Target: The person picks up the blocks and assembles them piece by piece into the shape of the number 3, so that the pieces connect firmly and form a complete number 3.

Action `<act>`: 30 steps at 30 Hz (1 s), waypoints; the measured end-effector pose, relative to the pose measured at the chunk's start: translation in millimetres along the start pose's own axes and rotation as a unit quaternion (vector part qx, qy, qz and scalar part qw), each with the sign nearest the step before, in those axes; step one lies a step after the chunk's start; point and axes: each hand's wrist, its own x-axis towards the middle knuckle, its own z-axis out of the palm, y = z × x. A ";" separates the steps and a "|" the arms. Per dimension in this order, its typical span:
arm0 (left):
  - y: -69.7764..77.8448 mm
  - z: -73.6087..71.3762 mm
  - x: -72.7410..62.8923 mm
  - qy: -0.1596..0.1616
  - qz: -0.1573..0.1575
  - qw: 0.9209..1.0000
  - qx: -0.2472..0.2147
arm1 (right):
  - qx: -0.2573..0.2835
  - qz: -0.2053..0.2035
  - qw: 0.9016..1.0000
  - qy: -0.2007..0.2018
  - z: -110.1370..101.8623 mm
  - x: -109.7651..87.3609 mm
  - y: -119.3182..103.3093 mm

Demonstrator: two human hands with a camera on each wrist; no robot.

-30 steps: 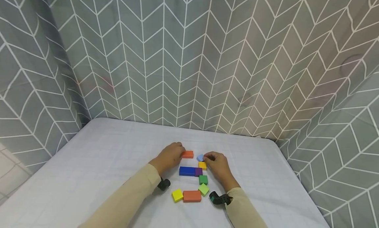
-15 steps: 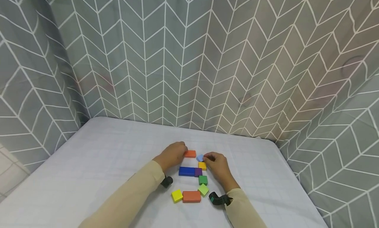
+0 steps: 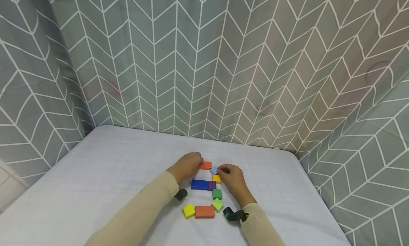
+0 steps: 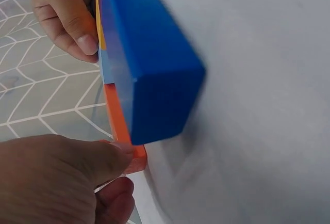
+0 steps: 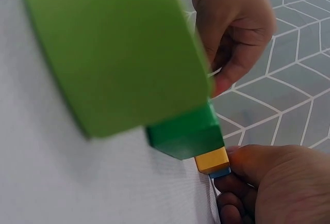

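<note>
At the far end of a row of coloured blocks, my left hand [image 3: 187, 165] pinches the left end of an orange block [image 3: 206, 165]. In the left wrist view the thumb [image 4: 111, 158] lies along that block, whose far end meets the light blue block [image 4: 106, 69]. My right hand [image 3: 233, 178] holds the light blue block [image 3: 213, 170] from the right with thumb and fingers. Just below it sits an amber block [image 3: 216, 179], also near the right fingertips in the right wrist view. The left hand [image 5: 237, 22] shows there too, its fingers curled.
Nearer lie a blue block [image 3: 199, 184] against a purple block [image 3: 212, 185], then a green block [image 3: 217, 194] and a light green block [image 3: 217, 205], turned cornerwise. A red-orange block [image 3: 205, 212] and a yellow block [image 3: 188, 211] are closest. A patterned curtain [image 3: 198, 61] surrounds the white-covered table [image 3: 121, 157].
My left hand has slid the orange block to the right, closer to the light blue block. The right hand keeps its hold in nearly the same spot.
</note>
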 end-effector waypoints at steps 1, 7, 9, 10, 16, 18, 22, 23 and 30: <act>-0.3 -0.3 -0.1 -0.001 0.001 1.000 0.001 | 0.001 -0.002 1.000 0.000 0.2 0.0 -0.1; -2.5 -1.0 -2.6 0.006 0.004 1.000 -0.008 | 0.003 0.001 1.000 -0.003 2.0 0.3 -0.1; -3.2 -1.0 -3.8 0.010 0.007 1.000 -0.013 | 0.003 0.001 1.000 -0.005 2.4 0.1 0.2; -3.7 -1.0 -4.4 0.012 0.009 1.000 -0.014 | 0.003 0.002 1.000 -0.005 2.3 -0.1 0.2; -11.2 -2.6 -11.6 0.046 0.030 0.998 -0.006 | 0.002 0.007 1.000 0.003 0.4 0.1 2.6; -16.6 -3.6 -15.9 0.063 0.033 0.997 -0.003 | 0.004 0.003 1.000 0.005 -0.1 0.4 3.5; -28.5 -5.0 -25.8 0.085 0.026 0.996 0.002 | 0.008 -0.006 1.000 0.009 -0.5 0.6 4.5; -31.7 -5.3 -28.3 0.089 0.022 0.996 0.002 | 0.009 -0.003 1.000 0.009 -0.4 0.5 4.3; -47.0 -9.0 -43.6 0.072 -0.069 0.994 -0.042 | 0.003 0.005 1.000 0.010 0.6 0.5 5.2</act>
